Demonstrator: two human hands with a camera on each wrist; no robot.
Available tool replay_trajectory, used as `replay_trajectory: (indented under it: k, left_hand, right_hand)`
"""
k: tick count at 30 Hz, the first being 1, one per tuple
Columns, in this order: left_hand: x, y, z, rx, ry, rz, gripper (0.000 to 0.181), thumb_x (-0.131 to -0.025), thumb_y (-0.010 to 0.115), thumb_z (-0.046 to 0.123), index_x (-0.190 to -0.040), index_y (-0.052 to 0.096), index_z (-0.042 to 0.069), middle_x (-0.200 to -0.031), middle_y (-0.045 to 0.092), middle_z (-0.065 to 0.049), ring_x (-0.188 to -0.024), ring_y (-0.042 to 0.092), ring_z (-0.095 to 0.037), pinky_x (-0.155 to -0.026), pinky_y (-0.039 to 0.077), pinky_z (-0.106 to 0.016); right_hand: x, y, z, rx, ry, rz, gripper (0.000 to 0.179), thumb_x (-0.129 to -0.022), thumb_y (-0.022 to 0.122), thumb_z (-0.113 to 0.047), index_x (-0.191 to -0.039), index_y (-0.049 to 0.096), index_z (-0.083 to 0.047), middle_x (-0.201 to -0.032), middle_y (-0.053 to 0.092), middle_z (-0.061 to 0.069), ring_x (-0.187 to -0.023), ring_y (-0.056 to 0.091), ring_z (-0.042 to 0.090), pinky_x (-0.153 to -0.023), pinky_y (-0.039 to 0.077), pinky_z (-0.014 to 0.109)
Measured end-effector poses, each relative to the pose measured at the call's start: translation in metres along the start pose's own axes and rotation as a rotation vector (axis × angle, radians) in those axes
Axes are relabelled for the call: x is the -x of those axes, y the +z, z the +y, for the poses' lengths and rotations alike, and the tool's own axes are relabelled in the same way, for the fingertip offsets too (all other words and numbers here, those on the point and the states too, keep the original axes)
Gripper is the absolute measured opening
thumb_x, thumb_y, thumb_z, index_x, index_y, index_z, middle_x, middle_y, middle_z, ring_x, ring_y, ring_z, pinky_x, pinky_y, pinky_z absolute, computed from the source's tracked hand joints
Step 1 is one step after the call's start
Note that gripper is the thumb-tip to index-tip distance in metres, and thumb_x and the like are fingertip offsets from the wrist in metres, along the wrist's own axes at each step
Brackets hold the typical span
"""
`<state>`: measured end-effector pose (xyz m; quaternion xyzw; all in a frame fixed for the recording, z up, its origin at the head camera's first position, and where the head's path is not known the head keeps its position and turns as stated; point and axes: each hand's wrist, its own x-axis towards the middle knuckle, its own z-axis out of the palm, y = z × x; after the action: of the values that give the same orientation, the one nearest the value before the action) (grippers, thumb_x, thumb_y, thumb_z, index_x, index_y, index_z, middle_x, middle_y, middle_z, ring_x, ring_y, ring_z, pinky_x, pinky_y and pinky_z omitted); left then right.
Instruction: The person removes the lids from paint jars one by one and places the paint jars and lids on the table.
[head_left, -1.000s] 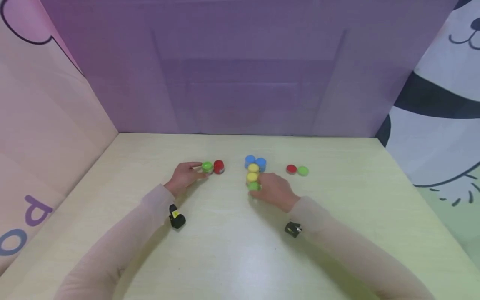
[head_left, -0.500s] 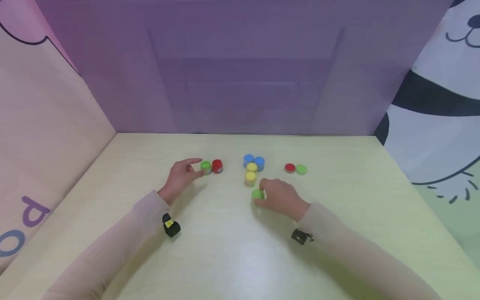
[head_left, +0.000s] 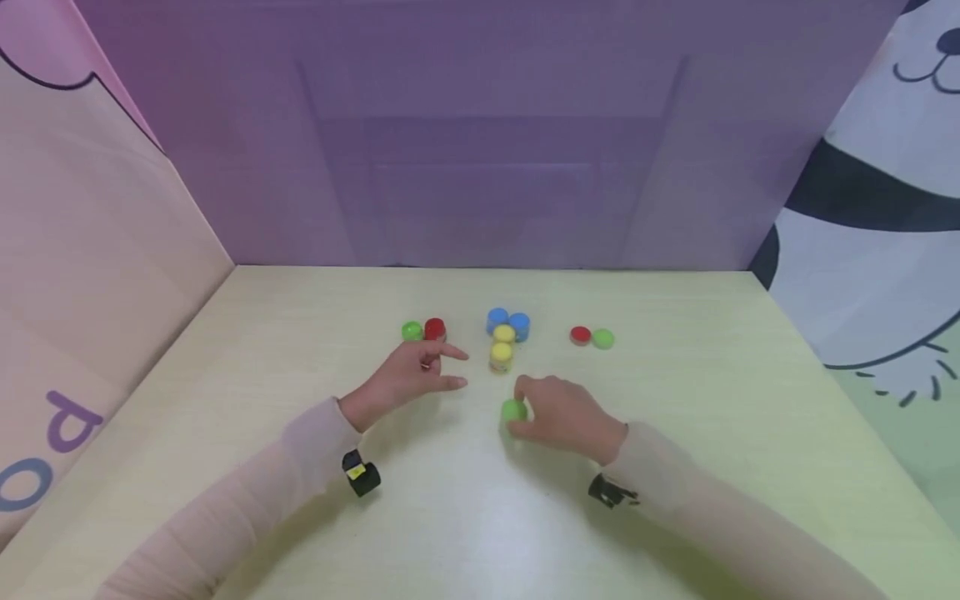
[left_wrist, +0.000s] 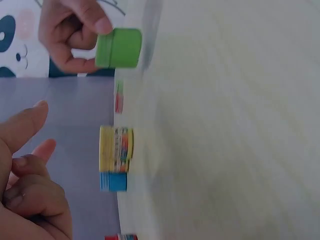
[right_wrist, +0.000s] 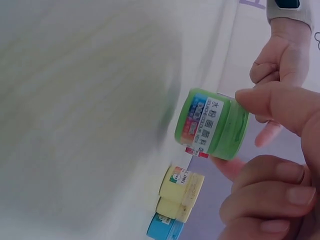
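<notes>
The right hand pinches the green jar, nearest of the jars, by its lid. It is probably light, stiff and smooth, best gripped around the lid's sides. Farther left, the left hand holds nothing, thumb and forefinger spread. Beyond stand yellow jars, then blue jars.

The worktop is a pale, flat surface with faint grain and a bright reflection at its near side. Items stand in three groups toward the far edge. Left group: one green container just beside one red jar. Centre group: two blue jars behind two yellow jars set front to back. Right group: a flat red disc just beside a flat green disc.
</notes>
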<state>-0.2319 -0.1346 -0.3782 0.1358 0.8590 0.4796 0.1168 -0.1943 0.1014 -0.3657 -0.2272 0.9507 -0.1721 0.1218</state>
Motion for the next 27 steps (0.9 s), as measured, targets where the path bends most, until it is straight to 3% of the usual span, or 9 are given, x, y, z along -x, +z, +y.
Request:
replay_trajectory:
  k: [6, 15, 21, 27]
  left_hand:
    - [0.005, 0.023, 0.008, 0.025, 0.050, -0.135, 0.041, -0.078, 0.077, 0.019, -0.117, 0.065, 0.011, -0.061, 0.038, 0.002, -0.059, 0.036, -0.013, -0.060, 0.034, -0.026]
    - [0.004, 0.055, 0.006, 0.083, -0.063, -0.233, 0.044, -0.075, 0.079, 0.012, -0.116, 0.064, 0.011, -0.063, 0.046, 0.000, -0.059, 0.041, -0.013, -0.058, 0.034, -0.024]
    - [0.004, 0.066, 0.002, 0.073, -0.095, -0.300, 0.043, -0.076, 0.077, 0.011, -0.117, 0.063, 0.011, -0.065, 0.049, -0.001, -0.060, 0.043, -0.013, -0.061, 0.036, -0.025]
    - [0.002, 0.073, 0.004, 0.068, -0.096, -0.331, 0.034, -0.076, 0.078, 0.013, -0.108, 0.068, 0.019, -0.066, 0.049, 0.000, -0.062, 0.044, -0.014, -0.062, 0.036, -0.026]
  right_hand:
    - [0.004, 0.003, 0.002, 0.004, -0.011, -0.012, 0.025, -0.082, 0.071, -0.030, -0.093, 0.056, -0.013, -0.060, 0.051, -0.003, -0.054, 0.046, 0.011, -0.051, 0.038, 0.025]
    - [0.006, 0.005, 0.004, 0.016, -0.039, -0.028, 0.026, -0.082, 0.070, -0.029, -0.097, 0.059, -0.011, -0.062, 0.051, -0.004, -0.056, 0.046, 0.011, -0.052, 0.039, 0.025]
    - [0.009, 0.006, 0.005, 0.005, -0.072, -0.021, 0.025, -0.082, 0.071, -0.031, -0.092, 0.057, -0.013, -0.063, 0.051, -0.005, -0.057, 0.046, 0.010, -0.052, 0.039, 0.025]
    - [0.010, 0.007, 0.007, 0.014, -0.089, -0.012, 0.026, -0.082, 0.072, -0.033, -0.089, 0.055, -0.014, -0.062, 0.049, -0.005, -0.056, 0.045, 0.010, -0.051, 0.038, 0.024]
